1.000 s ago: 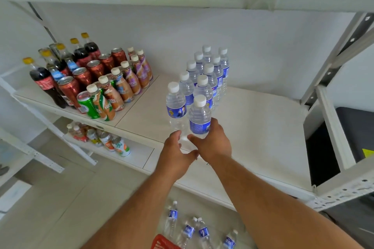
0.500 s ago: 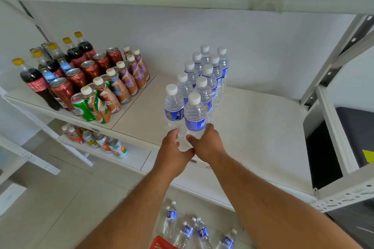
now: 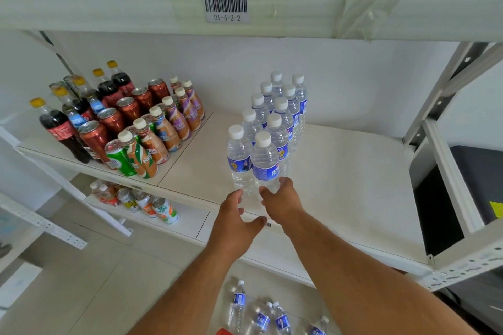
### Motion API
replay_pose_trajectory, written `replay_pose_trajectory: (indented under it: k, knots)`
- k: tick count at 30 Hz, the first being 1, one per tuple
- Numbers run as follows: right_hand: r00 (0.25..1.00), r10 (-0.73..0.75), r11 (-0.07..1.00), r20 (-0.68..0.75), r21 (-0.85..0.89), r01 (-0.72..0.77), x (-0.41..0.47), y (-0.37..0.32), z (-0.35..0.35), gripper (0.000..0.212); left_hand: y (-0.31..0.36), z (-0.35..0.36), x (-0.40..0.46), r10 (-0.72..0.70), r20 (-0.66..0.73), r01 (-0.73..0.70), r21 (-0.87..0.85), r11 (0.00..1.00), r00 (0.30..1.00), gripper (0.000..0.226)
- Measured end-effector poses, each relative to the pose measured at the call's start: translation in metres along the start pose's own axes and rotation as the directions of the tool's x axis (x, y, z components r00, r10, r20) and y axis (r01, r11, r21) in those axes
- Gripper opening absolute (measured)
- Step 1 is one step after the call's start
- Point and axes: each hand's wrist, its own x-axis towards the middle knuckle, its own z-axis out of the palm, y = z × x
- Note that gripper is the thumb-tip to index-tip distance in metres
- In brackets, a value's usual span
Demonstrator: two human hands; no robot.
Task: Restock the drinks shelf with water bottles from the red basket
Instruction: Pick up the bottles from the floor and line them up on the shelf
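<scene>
Drinks shelf (image 3: 353, 171), head view. Two files of upright water bottles (image 3: 283, 106) run from the back wall toward the front edge. The right hand (image 3: 283, 204) grips the base of the front right bottle (image 3: 265, 163), fingers curled round it. The left hand (image 3: 234, 223) reaches at the base of the front left bottle (image 3: 239, 160), fingers loosely spread; contact cannot be told. Soda bottles and cans (image 3: 114, 122) fill the shelf's left end. Below, more water bottles (image 3: 261, 315) lie by the red basket (image 3: 224, 332).
</scene>
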Motion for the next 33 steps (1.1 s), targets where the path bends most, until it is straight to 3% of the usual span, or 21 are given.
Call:
replay_pose_trajectory:
  k: [1, 2, 4, 9, 21, 24, 30, 33]
  knots:
    - [1.000, 0.010, 1.000, -0.003, 0.021, -0.010, -0.001, 0.000, 0.000, 0.060, -0.063, 0.023, -0.046, 0.031, -0.025, -0.030, 0.041, 0.999, 0.999, 0.085]
    - [1.000, 0.029, 0.999, -0.005, 0.046, -0.028, -0.003, 0.000, 0.000, 0.061, -0.081, 0.019, -0.054, -0.055, 0.018, 0.053, 0.082, 0.995, 0.998, 0.085]
    - [0.996, 0.088, 0.988, 0.000, 0.129, -0.087, -0.009, 0.000, 0.000, 0.066, -0.100, 0.024, -0.068, -0.055, 0.053, 0.048, 0.127, 0.991, 0.997, 0.085]
    - [0.990, 0.138, 0.965, -0.010, 0.226, -0.133, -0.015, 0.002, 0.003, 0.066, -0.107, 0.012, -0.081, -0.031, 0.063, 0.026, 0.069, 0.997, 0.998, 0.085]
    - [1.000, 0.013, 0.958, -0.011, 0.288, -0.009, -0.115, 0.042, -0.001, 0.051, -0.101, -0.006, -0.114, 0.026, 0.144, -0.039, 0.089, 0.995, 0.989, 0.085]
    - [1.000, 0.022, 0.964, -0.002, 0.264, -0.021, -0.144, 0.070, 0.003, 0.060, -0.111, -0.011, -0.131, 0.045, 0.181, -0.060, 0.077, 0.995, 0.982, 0.082]
    - [0.971, 0.239, 0.958, -0.015, 0.165, -0.233, -0.186, 0.144, 0.001, 0.046, -0.165, -0.025, -0.168, -0.029, 0.234, 0.008, 0.087, 0.996, 0.972, 0.084]
    - [0.941, 0.337, 0.933, -0.018, 0.138, -0.332, -0.194, 0.176, -0.003, 0.056, -0.188, -0.025, -0.184, -0.086, 0.248, 0.059, 0.113, 0.992, 0.965, 0.085]
